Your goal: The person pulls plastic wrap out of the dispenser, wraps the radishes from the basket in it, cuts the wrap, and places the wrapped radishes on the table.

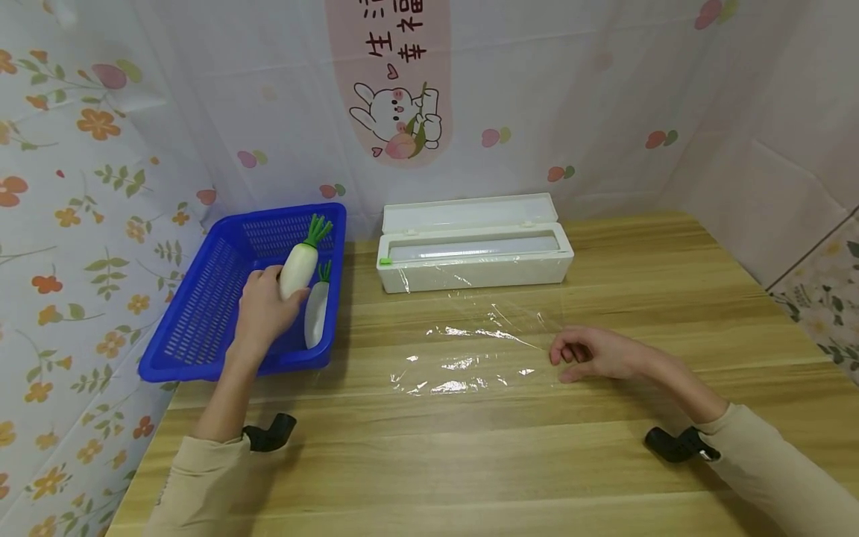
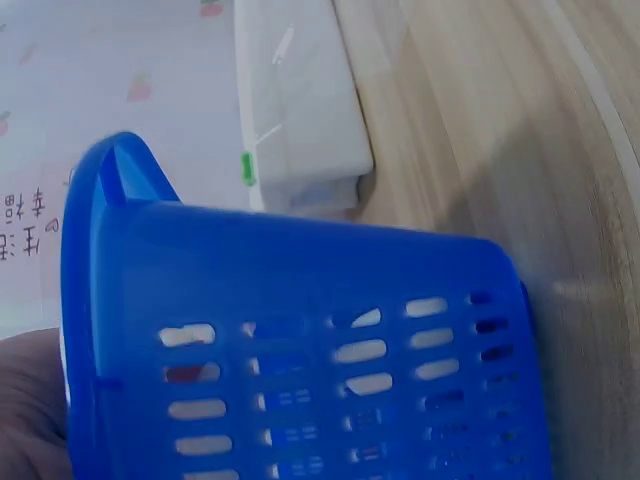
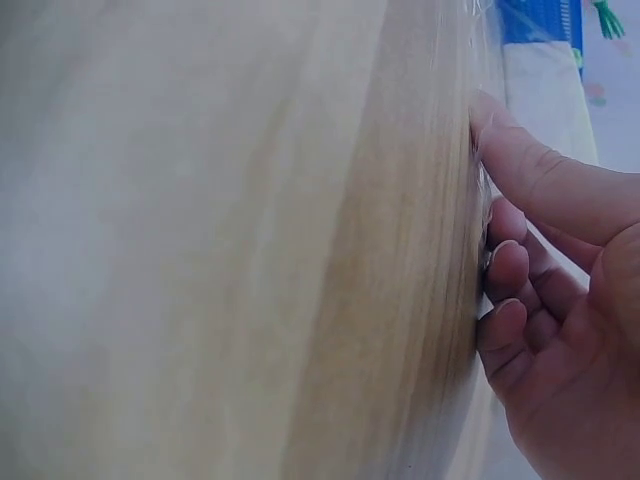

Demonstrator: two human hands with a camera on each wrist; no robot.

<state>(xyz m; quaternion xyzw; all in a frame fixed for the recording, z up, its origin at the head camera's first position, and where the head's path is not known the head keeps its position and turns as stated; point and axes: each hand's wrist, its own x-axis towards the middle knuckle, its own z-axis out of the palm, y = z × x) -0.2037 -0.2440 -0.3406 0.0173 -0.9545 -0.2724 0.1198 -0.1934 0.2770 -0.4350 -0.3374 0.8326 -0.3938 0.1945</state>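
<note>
Over the blue basket point(image 1: 231, 368), my left hand point(image 1: 262, 309) grips a white radish point(image 1: 299, 268) by its body, its green stalks pointing up and away. A second white piece, apparently a radish point(image 1: 316, 315) with green stalks, lies in the basket along its right side. Clear plastic wrap point(image 1: 463, 365) is spread over the table, running out from a white wrap dispenser point(image 1: 476, 277) with its lid up. At the wrap's right edge is my right hand point(image 1: 597, 353), fingers loosely curled, thumb apart from them. In the left wrist view the basket wall point(image 2: 300, 250) hides most of the left hand point(image 2: 30, 410).
A wooden table point(image 1: 429, 470) carries everything. Behind it hangs a printed cloth point(image 1: 537, 89), and a flowered cloth point(image 1: 67, 246) borders the left side. The dispenser stands close to the back cloth, with a green slider point(image 1: 385, 262) at its left end.
</note>
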